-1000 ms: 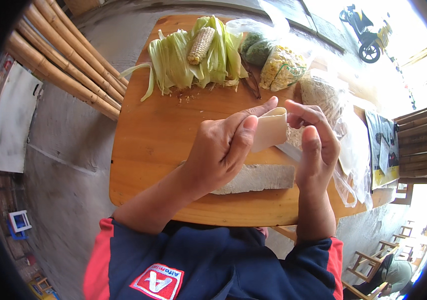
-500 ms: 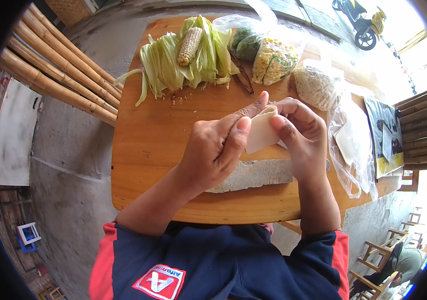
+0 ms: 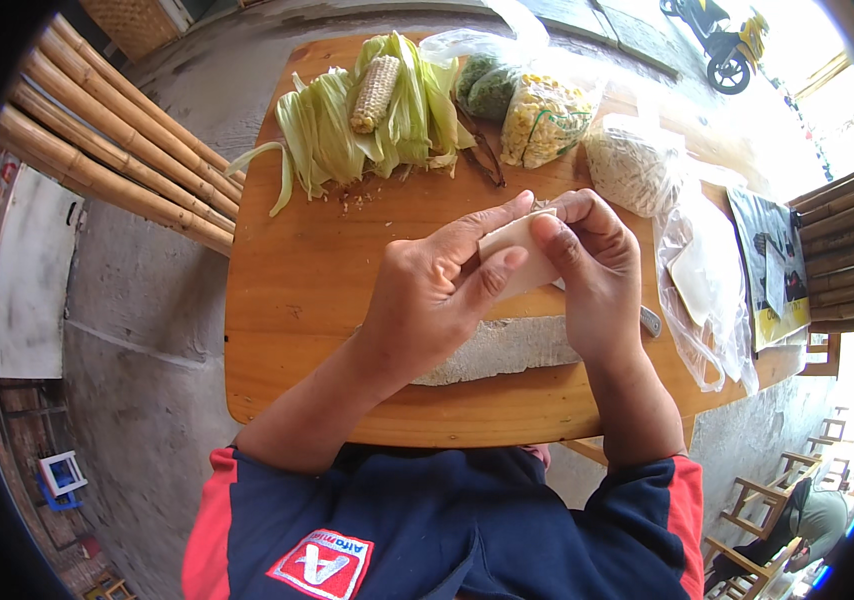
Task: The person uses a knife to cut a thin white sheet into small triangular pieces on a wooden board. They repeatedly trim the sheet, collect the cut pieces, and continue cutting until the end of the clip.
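Both forearms angle inward above the brown wooden desk (image 3: 292,345), where the bare left hand (image 3: 432,290) and bare right hand (image 3: 602,265) meet, fingers (image 3: 492,218) pinching a thin cream-coloured sheet (image 3: 535,273) between them, thumbs against its near face.

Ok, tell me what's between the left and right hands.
In the head view, a pale, sheet-like piece lies between the left hand and right hand, pinched by both.

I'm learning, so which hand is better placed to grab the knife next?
Right hand, probably: the knife handle shows beside its wrist. The left hand is farther, and both hold the pale sheet.
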A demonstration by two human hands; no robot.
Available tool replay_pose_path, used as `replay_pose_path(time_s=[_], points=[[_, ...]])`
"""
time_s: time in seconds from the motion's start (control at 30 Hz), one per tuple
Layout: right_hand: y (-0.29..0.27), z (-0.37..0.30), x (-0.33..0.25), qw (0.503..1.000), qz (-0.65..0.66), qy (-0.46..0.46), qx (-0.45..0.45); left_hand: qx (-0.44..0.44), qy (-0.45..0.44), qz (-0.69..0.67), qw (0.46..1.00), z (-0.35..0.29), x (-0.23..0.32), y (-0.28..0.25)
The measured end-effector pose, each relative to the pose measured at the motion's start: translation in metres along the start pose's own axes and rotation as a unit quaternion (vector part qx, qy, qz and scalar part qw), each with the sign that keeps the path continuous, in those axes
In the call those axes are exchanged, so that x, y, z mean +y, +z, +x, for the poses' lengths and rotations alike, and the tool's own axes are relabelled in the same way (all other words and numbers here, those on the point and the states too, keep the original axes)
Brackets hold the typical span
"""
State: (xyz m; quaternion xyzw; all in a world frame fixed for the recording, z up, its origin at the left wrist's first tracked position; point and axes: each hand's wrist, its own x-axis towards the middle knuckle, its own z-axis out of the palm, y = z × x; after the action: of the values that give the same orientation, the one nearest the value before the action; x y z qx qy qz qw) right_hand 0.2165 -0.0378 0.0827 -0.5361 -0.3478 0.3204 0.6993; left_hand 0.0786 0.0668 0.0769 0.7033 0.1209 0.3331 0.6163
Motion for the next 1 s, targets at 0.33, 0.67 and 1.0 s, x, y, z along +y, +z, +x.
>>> replay_pose_path(time_s=[0.33,0.67,1.0], points=[[0.005,-0.002,0.0,0.999,0.021,0.038,-0.002,-0.004,-0.069,-0.023,0.997,0.001,-0.002,-0.004],[0.005,-0.002,0.004,0.999,0.026,0.038,0.001,0.023,-0.055,-0.119,0.991,0.0,0.001,-0.002],[0.006,-0.002,0.011,0.999,-0.017,0.047,-0.003,0.022,-0.082,-0.12,0.989,0.002,0.0,-0.004]])
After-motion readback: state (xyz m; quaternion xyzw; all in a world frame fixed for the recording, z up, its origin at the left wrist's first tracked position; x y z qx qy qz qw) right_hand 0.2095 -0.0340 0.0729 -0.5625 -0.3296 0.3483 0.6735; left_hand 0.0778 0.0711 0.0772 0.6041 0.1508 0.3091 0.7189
